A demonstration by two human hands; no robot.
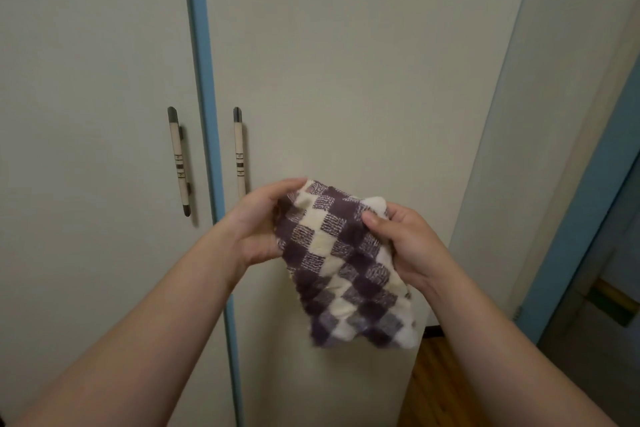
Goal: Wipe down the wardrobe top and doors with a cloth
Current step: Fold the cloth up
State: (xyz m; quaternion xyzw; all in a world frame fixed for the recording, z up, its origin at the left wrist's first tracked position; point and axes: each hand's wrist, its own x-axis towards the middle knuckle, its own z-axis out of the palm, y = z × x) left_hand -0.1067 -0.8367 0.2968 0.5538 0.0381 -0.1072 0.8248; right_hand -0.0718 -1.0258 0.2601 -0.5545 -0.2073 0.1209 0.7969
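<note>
A purple and cream checked cloth [346,264] hangs folded in front of me, held by both hands. My left hand [258,226] grips its upper left edge and my right hand [401,243] pinches its upper right corner. Behind it stand two pale wardrobe doors, the left door [86,115] and the right door [363,63], both shut, split by a blue strip [202,80]. Each door has a long vertical handle, the left handle [179,160] and the right handle [239,149]. The cloth is clear of the doors. The wardrobe top is out of view.
The wardrobe's side panel [554,115] runs down the right. A blue door frame [588,219] stands beyond it at the far right. Brown wooden floor [436,385] shows at the bottom right.
</note>
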